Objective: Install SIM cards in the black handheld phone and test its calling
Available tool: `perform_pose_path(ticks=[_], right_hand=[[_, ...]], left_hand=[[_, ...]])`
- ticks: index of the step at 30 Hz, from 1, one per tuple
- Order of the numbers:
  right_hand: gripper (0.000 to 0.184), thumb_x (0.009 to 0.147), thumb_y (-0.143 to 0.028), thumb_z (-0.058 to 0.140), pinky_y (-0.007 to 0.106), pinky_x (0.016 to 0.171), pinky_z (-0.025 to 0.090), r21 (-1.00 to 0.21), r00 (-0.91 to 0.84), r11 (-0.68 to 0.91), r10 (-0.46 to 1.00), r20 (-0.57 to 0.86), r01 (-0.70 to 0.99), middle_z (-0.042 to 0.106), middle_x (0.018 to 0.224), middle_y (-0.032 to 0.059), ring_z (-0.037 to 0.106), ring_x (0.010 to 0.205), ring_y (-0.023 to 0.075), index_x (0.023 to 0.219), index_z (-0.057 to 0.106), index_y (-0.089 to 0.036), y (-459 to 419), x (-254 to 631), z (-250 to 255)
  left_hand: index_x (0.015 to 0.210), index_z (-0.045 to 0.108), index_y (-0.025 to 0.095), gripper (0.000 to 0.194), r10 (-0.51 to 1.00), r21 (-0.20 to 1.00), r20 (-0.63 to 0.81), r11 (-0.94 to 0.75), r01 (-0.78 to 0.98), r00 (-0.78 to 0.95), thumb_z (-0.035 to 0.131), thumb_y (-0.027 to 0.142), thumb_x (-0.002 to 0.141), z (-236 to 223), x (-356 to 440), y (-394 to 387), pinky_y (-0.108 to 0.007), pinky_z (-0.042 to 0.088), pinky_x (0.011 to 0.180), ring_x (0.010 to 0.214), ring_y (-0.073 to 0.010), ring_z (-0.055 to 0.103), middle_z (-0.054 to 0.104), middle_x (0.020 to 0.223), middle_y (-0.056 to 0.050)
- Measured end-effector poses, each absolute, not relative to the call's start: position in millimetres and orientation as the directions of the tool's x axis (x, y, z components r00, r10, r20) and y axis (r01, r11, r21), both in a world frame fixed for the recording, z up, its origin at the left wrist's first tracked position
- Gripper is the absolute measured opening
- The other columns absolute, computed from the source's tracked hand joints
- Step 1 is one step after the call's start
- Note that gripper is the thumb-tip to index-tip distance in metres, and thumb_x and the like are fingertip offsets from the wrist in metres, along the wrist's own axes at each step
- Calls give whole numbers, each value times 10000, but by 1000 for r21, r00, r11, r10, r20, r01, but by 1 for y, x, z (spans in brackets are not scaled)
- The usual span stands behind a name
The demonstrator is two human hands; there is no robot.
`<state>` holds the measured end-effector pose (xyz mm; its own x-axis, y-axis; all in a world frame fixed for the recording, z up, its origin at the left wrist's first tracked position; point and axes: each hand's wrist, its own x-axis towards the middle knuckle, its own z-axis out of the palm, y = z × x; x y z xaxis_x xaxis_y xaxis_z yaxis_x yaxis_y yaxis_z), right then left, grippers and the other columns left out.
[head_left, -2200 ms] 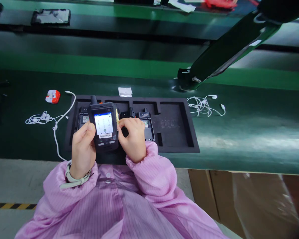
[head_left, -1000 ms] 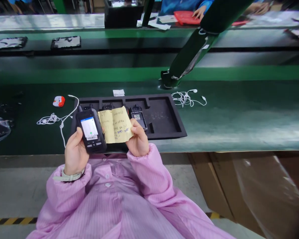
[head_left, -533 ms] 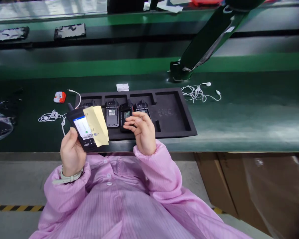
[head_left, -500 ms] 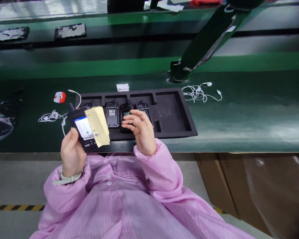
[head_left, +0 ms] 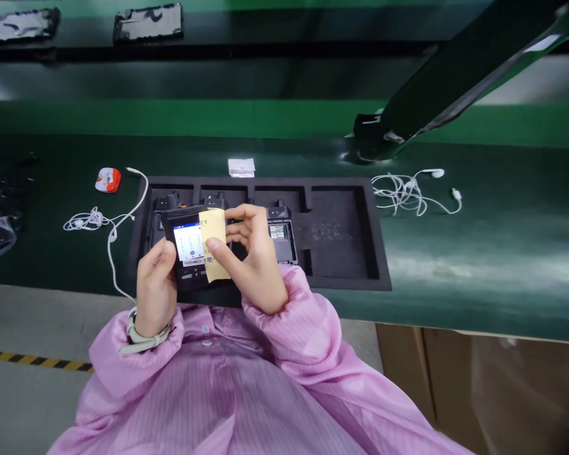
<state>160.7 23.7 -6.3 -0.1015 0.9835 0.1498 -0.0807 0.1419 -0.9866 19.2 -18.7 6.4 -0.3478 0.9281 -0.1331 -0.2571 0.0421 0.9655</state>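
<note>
My left hand (head_left: 156,287) grips the left side of a black handheld radio (head_left: 187,278) with a lit screen. Yellow sticky notes (head_left: 214,221) with handwriting cover the right part of its face. My right hand (head_left: 256,265) is closed at the radio's right edge, thumb pressed on the notes, fingertips partly hidden behind them. Under both hands lies a black foam tray (head_left: 336,278) holding several similar radios. One of these, with its back uncovered (head_left: 282,237), shows right beside my right hand; the others are mostly hidden.
White earphones with cables (head_left: 97,218) lie left of the tray, others (head_left: 408,193) at its right. A red and white case (head_left: 108,180) and a small white packet (head_left: 241,167) sit behind. A dark green post (head_left: 384,136) rises at the back right.
My right hand has moved left from over the tray onto the sticky notes. The radio has shifted right and stands more upright in view. The camera view has tilted downward.
</note>
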Motion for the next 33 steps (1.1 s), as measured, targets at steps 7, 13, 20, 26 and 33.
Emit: perform_pose_path(ticks=[7, 13, 20, 26, 33], right_hand=[[222, 907, -328, 671, 339, 868, 550, -966, -136, 251, 961, 240, 69, 655, 1113, 80, 640, 1039, 188, 740, 581, -212, 42, 176, -8], [263, 881, -308, 649, 259, 535, 367, -971, 37, 149, 987, 159, 187, 503, 625, -44, 441, 554, 92, 674, 511, -220, 42, 192, -24], [209, 807, -307, 738, 263, 591, 512, -982, 162, 151, 972, 168, 117, 679, 725, -25, 643, 636, 127, 719, 566, -228, 34, 186, -53], [127, 833, -275, 746, 276, 698, 597, -971, 198, 199, 955, 222, 131, 741, 838, -22, 723, 755, 140, 921, 657, -254, 28, 186, -60], [157, 811, -284, 775, 221, 659, 606, -976, 195, 182, 960, 203, 118, 740, 820, -28, 728, 725, 112, 917, 670, -236, 27, 189, -59]], left_hand=[[676, 672, 184, 363, 912, 960, -160, 54, -276, -379, 856, 478, 782, 1, 20, -5, -339, 620, 817, 956, -282, 764, 750, 745, -35], [813, 763, 173, 366, 886, 925, -244, 91, -369, -394, 861, 523, 768, -23, -7, -8, -358, 636, 863, 1011, -298, 784, 805, 826, -70], [950, 807, 177, 363, 917, 873, -263, 94, -479, -300, 790, 523, 840, -37, -25, -12, -438, 639, 965, 1168, -346, 746, 840, 940, -105], [903, 804, 175, 298, 930, 835, -264, 87, -544, -256, 789, 469, 858, -37, -29, -12, -449, 637, 991, 1224, -360, 716, 847, 1003, -96], [945, 814, 146, 316, 915, 839, -242, 30, -544, -323, 763, 452, 885, -44, -27, -10, -460, 615, 1033, 1192, -335, 736, 842, 1026, -124]])
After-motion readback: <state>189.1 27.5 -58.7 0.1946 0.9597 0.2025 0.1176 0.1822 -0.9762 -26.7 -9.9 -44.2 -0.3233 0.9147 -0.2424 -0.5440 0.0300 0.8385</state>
